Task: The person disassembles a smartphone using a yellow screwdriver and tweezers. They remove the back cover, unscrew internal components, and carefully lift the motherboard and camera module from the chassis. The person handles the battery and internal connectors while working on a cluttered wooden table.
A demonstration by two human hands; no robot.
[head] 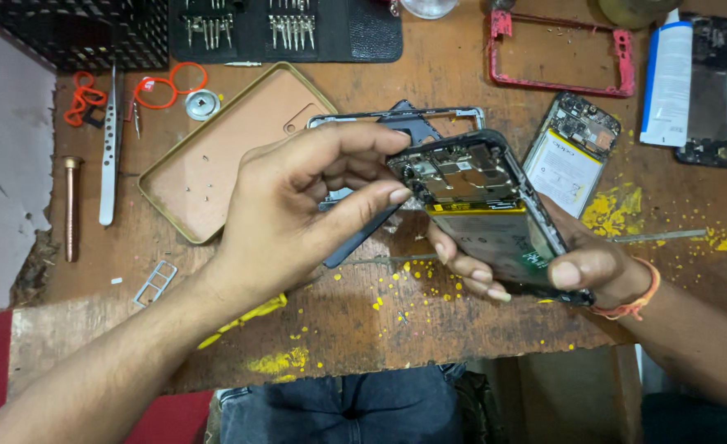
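Centrally, opened phone (486, 210): held tilted above the tabletop (429, 74), circuit board and battery showing.
Right hand (593, 267): wrapped around the phone's lower end from underneath, thumb on its edge.
Left hand (297, 205): thumb and forefinger pinched narrow at the phone's upper corner.
Back cover (232, 144): tan, lying inside up, left of centre.
Tweezers (110, 148): upper left, beside a brass bolt (70, 205).
Red frame (560, 53): upper right.
Second phone body (571, 152): just right of the held phone.

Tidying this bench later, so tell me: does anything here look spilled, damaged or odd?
Yes. Yellow specks and smears are scattered over the wooden table, thickest at its front edge and right side. The table's left edge looks chipped and ragged. The opened phone is held in both hands.
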